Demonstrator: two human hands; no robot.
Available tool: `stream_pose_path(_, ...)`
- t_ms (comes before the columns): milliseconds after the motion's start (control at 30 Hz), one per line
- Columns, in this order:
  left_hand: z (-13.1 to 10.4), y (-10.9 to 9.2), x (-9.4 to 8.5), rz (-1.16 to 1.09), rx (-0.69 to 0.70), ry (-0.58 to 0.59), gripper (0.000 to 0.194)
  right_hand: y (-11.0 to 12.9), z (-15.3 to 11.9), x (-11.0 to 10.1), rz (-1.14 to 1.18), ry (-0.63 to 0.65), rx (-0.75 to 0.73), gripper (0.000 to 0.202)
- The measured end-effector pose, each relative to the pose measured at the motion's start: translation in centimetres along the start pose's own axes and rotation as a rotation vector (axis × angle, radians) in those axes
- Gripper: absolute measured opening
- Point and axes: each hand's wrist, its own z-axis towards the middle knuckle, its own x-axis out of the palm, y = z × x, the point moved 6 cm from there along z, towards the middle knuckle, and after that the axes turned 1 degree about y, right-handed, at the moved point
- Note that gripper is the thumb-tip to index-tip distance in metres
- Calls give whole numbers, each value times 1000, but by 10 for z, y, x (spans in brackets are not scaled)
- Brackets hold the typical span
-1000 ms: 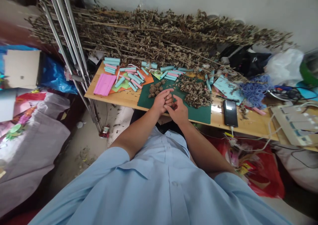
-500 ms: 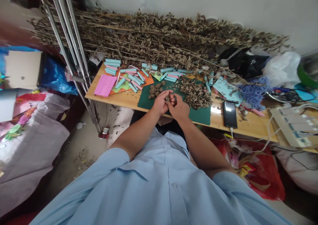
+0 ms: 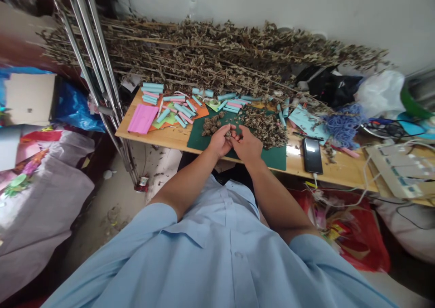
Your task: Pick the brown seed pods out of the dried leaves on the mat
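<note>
Over the front of a green cutting mat [image 3: 277, 159], my left hand [image 3: 221, 140] is curled, palm up, around a small clump of dried leaves [image 3: 229, 135] that the fingers mostly hide. My right hand [image 3: 248, 146] meets it from the right, its fingers bent and pinched against the same clump. Just left of my hands lie several rolled balls of dried leaf [image 3: 211, 124]. A loose heap of crumbled dried leaves [image 3: 268, 129] spreads on the mat to the right.
Dried leafy stalks [image 3: 204, 50] run along the wall. Blue and pink paper rolls [image 3: 180, 108], a pink paper sheet [image 3: 142, 118], a phone [image 3: 312, 156], blue yarn [image 3: 345, 124] and a power strip [image 3: 397, 170] lie on the wooden table [image 3: 163, 137]. Metal crutches [image 3: 91, 59] stand left.
My right hand has turned and shifted slightly right, its knuckles now higher and its fingertips drawn back a little from the left fingers. The left hand stays cupped in nearly the same place.
</note>
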Motion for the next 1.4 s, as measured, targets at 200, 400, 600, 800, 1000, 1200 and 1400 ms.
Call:
stream_pose_path(200, -1, 1, 1, 17, -10, -23, 21, 3, 1, 2, 22, 17, 9, 52)
stream_pose_path(400, -3, -3, 3, 8, 22, -24, 17, 16, -7, -1, 90, 1, -109, 52)
stream_pose_path(600, -6, -7, 7, 57, 34, -54, 15, 14, -20, -4, 152, -8, -198, 54)
stream_pose_path(800, -5, -7, 3, 24, 8, -77, 13, -2, -28, -2, 270, -5, -263, 60)
stream_pose_path(1000, -5, -5, 3, -56, -9, -55, 14, -9, -24, 3, 300, -31, -226, 53)
stream_pose_path(1200, -8, -2, 7, -64, -35, -59, 18, 2, -17, 5, 282, -72, -164, 50)
stream_pose_path(1400, -7, -4, 4, -3, -2, -66, 11, 7, -20, 1, 234, -74, -230, 53)
